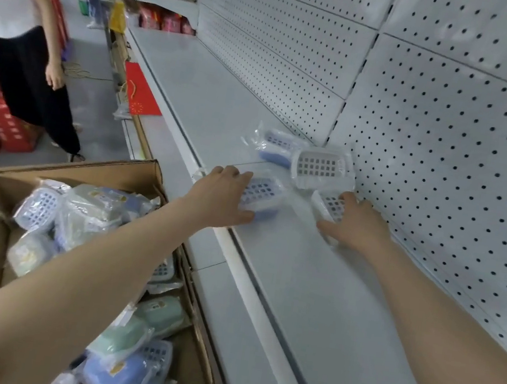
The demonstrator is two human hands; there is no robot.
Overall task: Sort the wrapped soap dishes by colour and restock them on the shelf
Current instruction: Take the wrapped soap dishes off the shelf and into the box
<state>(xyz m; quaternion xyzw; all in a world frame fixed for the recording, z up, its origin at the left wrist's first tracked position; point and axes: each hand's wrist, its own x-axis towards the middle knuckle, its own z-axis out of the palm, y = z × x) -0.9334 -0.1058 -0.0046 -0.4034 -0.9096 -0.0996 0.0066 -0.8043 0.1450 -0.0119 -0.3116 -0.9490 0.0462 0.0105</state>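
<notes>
The left hand [225, 197] is holding a blue soap dish [263, 196] in its clear wrap. The fingers go over the far side and the thumb hooks the near side. The dish sits on the grey shelf [313, 286], near the front edge, and pokes out of the hand toward 3 o'clock. The hand hides one end, so I cannot tell which way its long side runs.

The right hand [357, 224] is on a white soap dish [329, 204]. Its fingers lie over the top and the thumb reaches along the near side. It looks like a hold, but this part is blurry. This dish sits near the back wall with holes [448, 155].

Two more dishes wait farther back. A second blue dish [274, 145] is at 12 o'clock from the left hand. A second white dish [320, 165] is at 11 o'clock from the right hand, with its long side going from 9 to 3 o'clock. So each hand is nearer its own colour. I think each dish needs a push straight away to join its match.

Both arms reach out long, palms down.

At 7 o'clock an open box [85, 166] holds many more wrapped dishes.
</notes>
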